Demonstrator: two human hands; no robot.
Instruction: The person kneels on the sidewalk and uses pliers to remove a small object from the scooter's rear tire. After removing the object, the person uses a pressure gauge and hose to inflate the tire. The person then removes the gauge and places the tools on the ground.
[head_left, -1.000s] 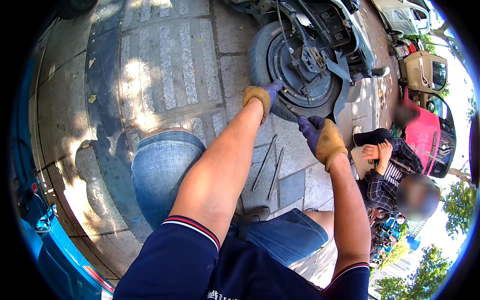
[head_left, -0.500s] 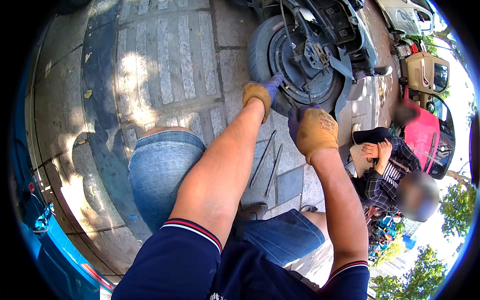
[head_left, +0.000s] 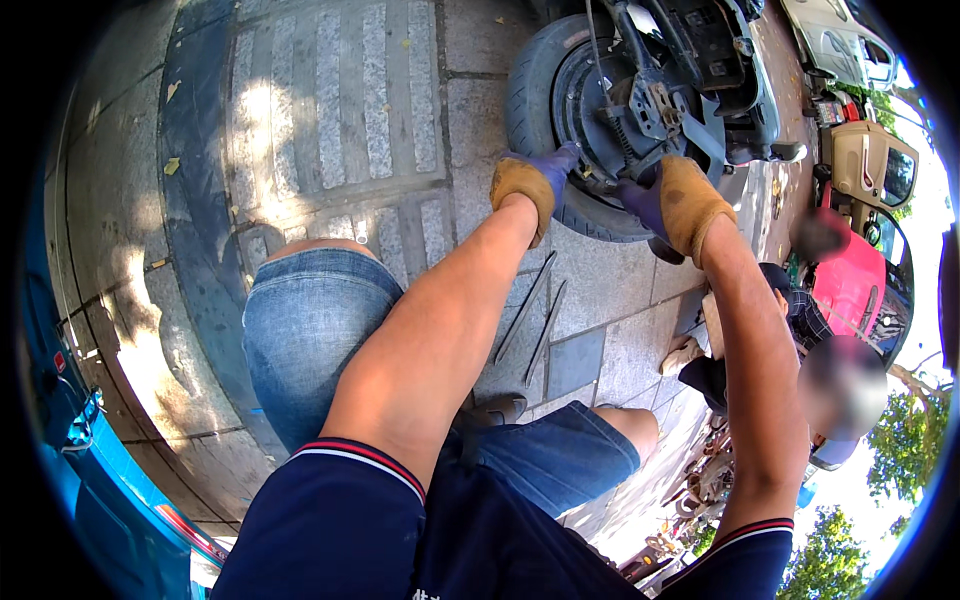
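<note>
A black scooter tyre [head_left: 530, 95] sits around a dark wheel, with a spring and bracket [head_left: 655, 110] in front of its hub. My left hand [head_left: 535, 188], in a purple and tan glove, presses against the lower left of the tyre beside the rim. Its fingers are closed, and what lies in them is hidden. My right hand [head_left: 680, 205], gloved alike, is closed at the wheel's lower right edge. A short dark piece shows by its fingertips, too unclear to name. Two long dark metal bars [head_left: 525, 307] lie on the paving below the wheel.
My bent knees in denim shorts [head_left: 325, 330] flank the paving. At right a person in a checked shirt [head_left: 805, 318] sits partly behind my right arm. Parked vehicles, including a red one [head_left: 845, 275], stand beyond. A blue vehicle body [head_left: 110, 520] borders the lower left.
My right hand has swung right and slightly up along the wheel, and my right arm now covers part of the seated person. My left hand stays near the same spot on the tyre.
</note>
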